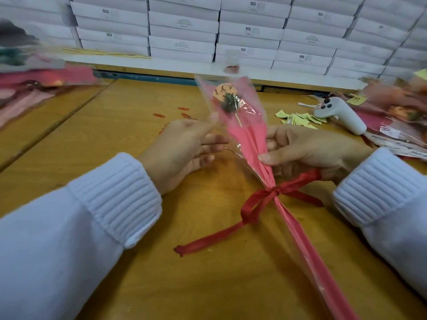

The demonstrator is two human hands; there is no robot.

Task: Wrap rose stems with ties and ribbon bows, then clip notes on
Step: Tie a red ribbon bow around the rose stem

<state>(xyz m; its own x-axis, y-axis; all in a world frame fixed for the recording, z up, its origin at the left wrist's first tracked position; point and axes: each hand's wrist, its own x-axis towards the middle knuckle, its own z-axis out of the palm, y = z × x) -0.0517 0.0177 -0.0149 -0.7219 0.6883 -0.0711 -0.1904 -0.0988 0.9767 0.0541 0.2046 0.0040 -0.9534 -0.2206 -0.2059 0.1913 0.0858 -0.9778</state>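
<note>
Fingers (268,157) of the right hand (307,151) grip the wrapped rose (245,137) above its ribbon bow (272,192); the left hand (182,146) pinches the cellophane (254,105).

Rose (225,91), orange with dark green sepals, in pink wrapping paper (246,138) under clear film (245,162); ribbon bow (265,199), red. Table (129,125), ochre wood grain. Cuffs (115,195), white, ribbed. Paper clips (159,115), red; notes (298,117), pale yellow; boxes (182,31), white with black print.

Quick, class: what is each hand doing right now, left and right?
Left hand: pinches the clear edge of the wrapped rose.
Right hand: pinches the wrapped rose above the ribbon bow.
</note>
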